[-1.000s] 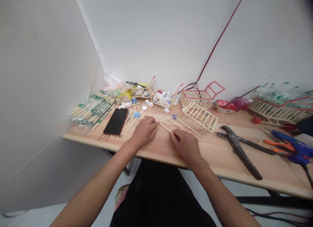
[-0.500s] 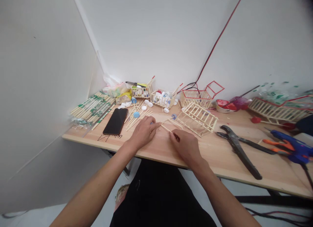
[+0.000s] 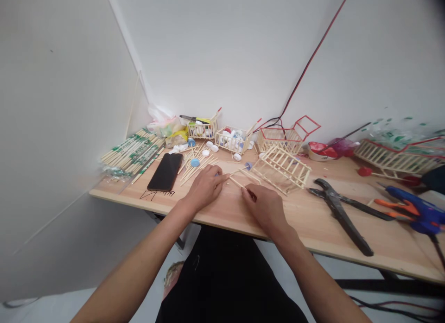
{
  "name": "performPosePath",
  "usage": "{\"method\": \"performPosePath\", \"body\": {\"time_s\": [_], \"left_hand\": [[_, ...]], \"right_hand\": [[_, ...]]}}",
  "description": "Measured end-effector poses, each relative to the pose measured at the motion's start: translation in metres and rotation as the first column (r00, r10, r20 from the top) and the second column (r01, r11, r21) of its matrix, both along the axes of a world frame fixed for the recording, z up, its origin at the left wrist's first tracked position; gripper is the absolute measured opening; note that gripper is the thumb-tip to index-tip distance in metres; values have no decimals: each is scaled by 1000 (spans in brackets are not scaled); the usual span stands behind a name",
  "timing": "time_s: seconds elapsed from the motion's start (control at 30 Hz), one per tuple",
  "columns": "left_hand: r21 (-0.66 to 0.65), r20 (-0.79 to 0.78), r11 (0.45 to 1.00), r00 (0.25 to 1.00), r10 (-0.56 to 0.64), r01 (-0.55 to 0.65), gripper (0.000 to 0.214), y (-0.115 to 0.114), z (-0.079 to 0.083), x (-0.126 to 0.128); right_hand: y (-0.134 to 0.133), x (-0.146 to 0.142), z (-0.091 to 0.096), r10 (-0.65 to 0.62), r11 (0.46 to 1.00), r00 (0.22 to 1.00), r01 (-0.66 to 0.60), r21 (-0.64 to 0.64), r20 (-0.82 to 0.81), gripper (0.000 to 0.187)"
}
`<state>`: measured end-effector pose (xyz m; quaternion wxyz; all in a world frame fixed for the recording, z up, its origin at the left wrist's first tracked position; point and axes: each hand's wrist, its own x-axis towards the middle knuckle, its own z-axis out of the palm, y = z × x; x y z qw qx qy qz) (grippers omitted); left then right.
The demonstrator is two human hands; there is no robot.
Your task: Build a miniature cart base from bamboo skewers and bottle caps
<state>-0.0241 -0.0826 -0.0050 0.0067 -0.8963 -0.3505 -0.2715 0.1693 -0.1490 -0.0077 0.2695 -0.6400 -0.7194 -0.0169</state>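
1. What I notice first is a thin stick (image 3: 237, 182) in the gap between the person's two hands, at the front of the table (image 3: 225, 216); whether it touches the wood I cannot tell.
2. Its long axis runs aslant, the far end at the left hand (image 3: 206, 185), the near end at the right hand (image 3: 266, 205). So it lies to the right of the left fingertips, and ahead and leftward of the right ones. Neither hand is clearly nearer, since each meets one end.
3. The stick looks pale, straight and slim, like plain unpainted wood.
4. The right fingers are curled in a narrow pinch on the near end. The left forefinger reaches out to the far end; its thumb is hidden, so I cannot tell whether that hand grips.
5. Just beyond lie more pale sticks (image 3: 249, 175), and beside them a tilted stick cage (image 3: 285, 161).
6. Farther left, a black phone (image 3: 165, 172) lies near loose sticks (image 3: 194, 170); to the right are pliers (image 3: 342, 215) and a blue glue gun (image 3: 426, 216).
7. Along the wall stands a red-rimmed basket (image 3: 278, 140).
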Motion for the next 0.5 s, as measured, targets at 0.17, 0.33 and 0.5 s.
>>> {"method": "performPosePath", "body": {"time_s": [0.17,0.33,0.5], "left_hand": [[3,-8,1000,1000,13,-12,32,-1,1,0],[13,-10,1000,1000,19,-19,28,-2,2,1],[8,-10,1000,1000,15,-15,27,-1,1,1]], "right_hand": [[1,0,-1,2,1000,1000,-2,2,0,33],[1,1,-2,-5,1000,1000,5,14,5,33],[1,0,-1,-5,1000,1000,5,7,8,33]]}}
